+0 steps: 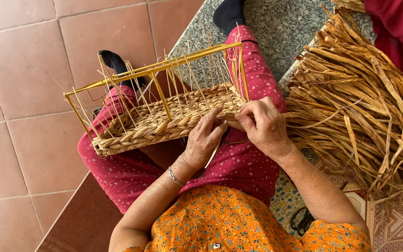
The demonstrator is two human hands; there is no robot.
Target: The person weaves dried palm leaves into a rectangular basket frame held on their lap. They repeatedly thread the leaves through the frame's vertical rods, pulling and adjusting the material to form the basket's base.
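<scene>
A half-woven straw basket (150,123) on a yellow wire frame (159,70) rests on my lap, with thin upright stakes sticking out of it. My left hand (204,137) presses its fingers against the near woven wall at the basket's right end. My right hand (263,123) pinches a dried straw strand (299,114) at the basket's right corner; the strand runs off to the right.
A big pile of dried straw strands (360,102) lies to the right on a speckled stone slab (281,28). Pink floor tiles (24,93) spread on the left. A red cloth (397,28) is at the top right. My legs wear pink dotted trousers.
</scene>
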